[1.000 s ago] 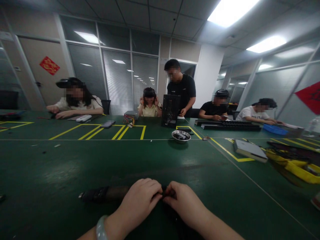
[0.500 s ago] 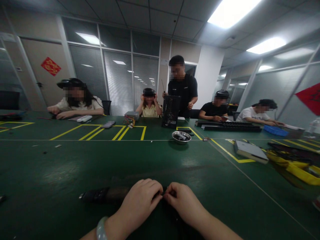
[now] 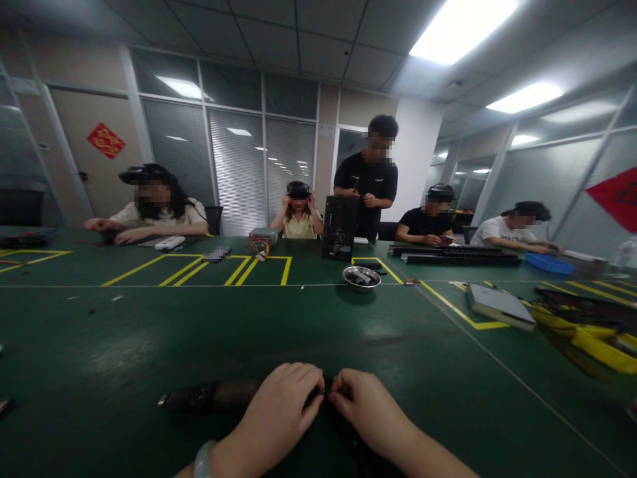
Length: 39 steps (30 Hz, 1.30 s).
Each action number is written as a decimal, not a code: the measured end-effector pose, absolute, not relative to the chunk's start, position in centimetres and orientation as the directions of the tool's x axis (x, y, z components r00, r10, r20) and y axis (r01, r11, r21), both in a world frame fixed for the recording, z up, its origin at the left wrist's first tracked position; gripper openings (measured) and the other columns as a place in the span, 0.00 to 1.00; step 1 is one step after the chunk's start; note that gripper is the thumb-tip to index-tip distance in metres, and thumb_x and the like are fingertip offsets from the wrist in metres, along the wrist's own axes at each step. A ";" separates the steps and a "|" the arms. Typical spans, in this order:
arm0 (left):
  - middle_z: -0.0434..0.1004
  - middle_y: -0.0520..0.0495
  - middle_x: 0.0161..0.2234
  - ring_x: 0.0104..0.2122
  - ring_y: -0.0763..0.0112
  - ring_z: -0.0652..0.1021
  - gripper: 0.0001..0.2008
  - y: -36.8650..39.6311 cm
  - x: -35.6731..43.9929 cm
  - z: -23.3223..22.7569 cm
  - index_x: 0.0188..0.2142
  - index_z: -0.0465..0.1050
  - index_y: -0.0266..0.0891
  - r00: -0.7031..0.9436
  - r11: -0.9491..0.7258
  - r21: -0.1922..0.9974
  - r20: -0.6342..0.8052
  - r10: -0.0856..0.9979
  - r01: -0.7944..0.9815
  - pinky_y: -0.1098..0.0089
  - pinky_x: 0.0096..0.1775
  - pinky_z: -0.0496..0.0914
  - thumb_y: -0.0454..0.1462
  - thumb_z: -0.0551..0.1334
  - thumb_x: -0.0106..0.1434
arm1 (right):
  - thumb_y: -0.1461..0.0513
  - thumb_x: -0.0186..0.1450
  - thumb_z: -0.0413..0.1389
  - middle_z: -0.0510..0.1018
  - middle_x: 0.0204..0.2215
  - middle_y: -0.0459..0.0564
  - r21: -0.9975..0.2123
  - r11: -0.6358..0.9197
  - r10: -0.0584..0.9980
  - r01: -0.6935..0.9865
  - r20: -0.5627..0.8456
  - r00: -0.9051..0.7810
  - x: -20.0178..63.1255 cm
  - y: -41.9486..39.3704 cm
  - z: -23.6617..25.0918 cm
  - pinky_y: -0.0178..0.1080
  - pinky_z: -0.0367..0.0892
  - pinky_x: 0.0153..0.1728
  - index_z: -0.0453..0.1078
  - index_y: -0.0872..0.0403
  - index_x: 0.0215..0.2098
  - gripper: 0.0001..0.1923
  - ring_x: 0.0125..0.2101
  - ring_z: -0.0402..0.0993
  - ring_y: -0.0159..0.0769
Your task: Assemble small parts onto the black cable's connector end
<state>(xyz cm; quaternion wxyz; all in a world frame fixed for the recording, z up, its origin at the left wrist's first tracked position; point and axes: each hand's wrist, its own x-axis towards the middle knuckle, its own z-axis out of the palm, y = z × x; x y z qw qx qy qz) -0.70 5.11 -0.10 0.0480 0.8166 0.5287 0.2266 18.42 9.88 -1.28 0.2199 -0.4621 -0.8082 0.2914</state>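
My left hand (image 3: 283, 411) and my right hand (image 3: 367, 405) meet low in the middle of the head view, fingertips nearly touching. Both are closed in a pinch around a small dark piece (image 3: 328, 384), too hidden and dim to name. Under and beyond my left hand lies a long dark cylindrical tool (image 3: 213, 397), resembling an electric screwdriver, with a metal tip pointing left. Its right end is covered by my left hand, and I cannot tell whether it connects with the dark piece. Below my right hand, something dark is hardly visible.
On the green table (image 3: 164, 338) a metal bowl (image 3: 361, 279) holds dark parts. Farther off stand a black computer case (image 3: 339, 227) and a power supply (image 3: 263, 236). To the right lie a grey box (image 3: 500, 305) and yellow trays (image 3: 604, 348). Several people sit or stand opposite.
My hands keep the same pinched pose, almost unmoved. The view has tilted slightly. Across the table, the standing person's hands have come together above the computer case.
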 end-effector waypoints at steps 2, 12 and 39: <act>0.75 0.49 0.42 0.42 0.64 0.73 0.05 5.1 -0.7 0.0 0.39 0.70 0.43 0.332 -0.431 0.313 0.321 0.887 0.846 0.62 0.46 0.66 0.34 0.58 0.63 | 0.64 0.61 0.56 0.79 0.29 0.44 -0.676 0.407 0.873 0.614 0.088 -0.480 18.5 9.9 -1.4 0.30 0.59 0.29 0.73 0.53 0.32 0.04 0.29 0.73 0.31; 0.75 0.49 0.41 0.42 0.65 0.74 0.05 4.9 -0.7 0.1 0.38 0.71 0.43 0.342 -0.444 0.334 0.322 0.883 0.831 0.63 0.47 0.67 0.35 0.56 0.65 | 0.63 0.61 0.56 0.79 0.28 0.45 -0.674 0.401 0.872 0.620 0.073 -0.485 18.5 9.9 -1.5 0.30 0.58 0.27 0.73 0.53 0.32 0.04 0.28 0.72 0.31; 0.75 0.51 0.41 0.42 0.66 0.74 0.04 5.1 -0.7 0.1 0.38 0.70 0.44 0.301 -0.388 0.366 0.274 0.914 0.846 0.64 0.46 0.67 0.36 0.58 0.64 | 0.63 0.61 0.56 0.79 0.28 0.44 -0.685 0.433 0.853 0.585 0.101 -0.513 18.7 9.9 -1.5 0.29 0.58 0.28 0.73 0.52 0.32 0.04 0.28 0.72 0.30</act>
